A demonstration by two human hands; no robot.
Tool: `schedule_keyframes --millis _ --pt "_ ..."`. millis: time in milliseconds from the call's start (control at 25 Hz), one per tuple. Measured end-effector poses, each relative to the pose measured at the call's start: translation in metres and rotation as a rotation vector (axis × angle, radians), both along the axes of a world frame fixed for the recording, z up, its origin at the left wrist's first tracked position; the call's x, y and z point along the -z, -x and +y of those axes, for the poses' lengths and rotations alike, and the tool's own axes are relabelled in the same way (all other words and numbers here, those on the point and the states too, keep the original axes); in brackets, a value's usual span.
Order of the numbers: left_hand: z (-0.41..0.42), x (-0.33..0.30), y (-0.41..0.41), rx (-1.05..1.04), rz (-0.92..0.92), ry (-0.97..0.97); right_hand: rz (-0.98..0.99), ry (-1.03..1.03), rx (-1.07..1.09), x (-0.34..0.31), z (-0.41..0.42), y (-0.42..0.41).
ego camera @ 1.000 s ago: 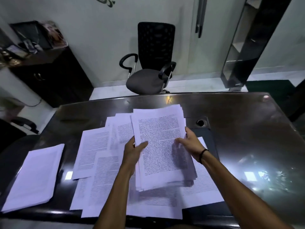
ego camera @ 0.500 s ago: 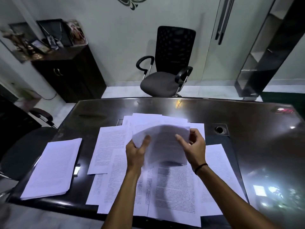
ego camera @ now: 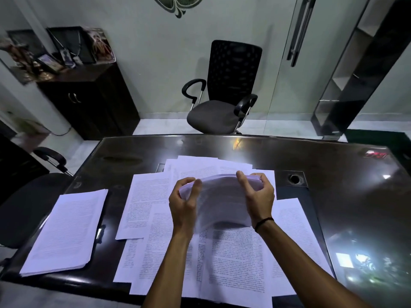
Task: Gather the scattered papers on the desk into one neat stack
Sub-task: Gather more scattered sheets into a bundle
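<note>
A thick, bowed sheaf of printed sheets (ego camera: 224,196) is being gripped above the glossy dark desk (ego camera: 347,196), fingers of the left hand (ego camera: 181,204) and right hand (ego camera: 260,200) curled round its side edges. Loose printed pages (ego camera: 235,258) are being overlapped beneath it; a squared stack (ego camera: 66,230) is lying at the left edge.

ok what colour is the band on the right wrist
Black: a thin dark band round the right wrist, just below the right hand, seen in the head view.
</note>
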State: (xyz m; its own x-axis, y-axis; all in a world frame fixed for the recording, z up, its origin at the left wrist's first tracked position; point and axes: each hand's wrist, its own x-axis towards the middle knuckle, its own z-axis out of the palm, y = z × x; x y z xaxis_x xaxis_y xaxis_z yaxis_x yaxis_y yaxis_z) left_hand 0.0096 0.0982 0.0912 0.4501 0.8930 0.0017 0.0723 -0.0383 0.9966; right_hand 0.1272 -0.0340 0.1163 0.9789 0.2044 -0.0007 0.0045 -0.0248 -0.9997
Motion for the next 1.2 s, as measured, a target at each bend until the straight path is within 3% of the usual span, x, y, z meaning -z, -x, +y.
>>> schedule_keyframes --millis 80,160,360,480,680,960,1200 --pt "0.008 0.020 0.003 0.084 0.140 -0.077 0.029 -0.014 -0.096 0.014 -0.008 0.000" --pt "0.007 0.037 0.008 0.127 0.257 -0.032 0.082 0.151 -0.120 0.034 -0.012 0.000" --pt "0.002 0.058 0.020 0.184 0.349 0.213 0.163 0.407 -0.192 0.060 -0.017 0.004" --pt "0.013 0.055 0.025 0.236 0.380 0.198 0.142 0.453 -0.260 0.063 -0.015 -0.007" --pt "0.055 0.040 0.052 0.334 0.185 0.364 0.248 0.329 -0.489 0.050 -0.001 -0.019" --pt "0.087 0.023 0.128 0.145 -0.058 0.718 0.482 0.049 -0.751 0.058 0.077 0.023" --pt "0.136 0.039 0.201 0.056 0.013 0.914 0.557 0.031 -0.916 0.075 0.165 0.090"
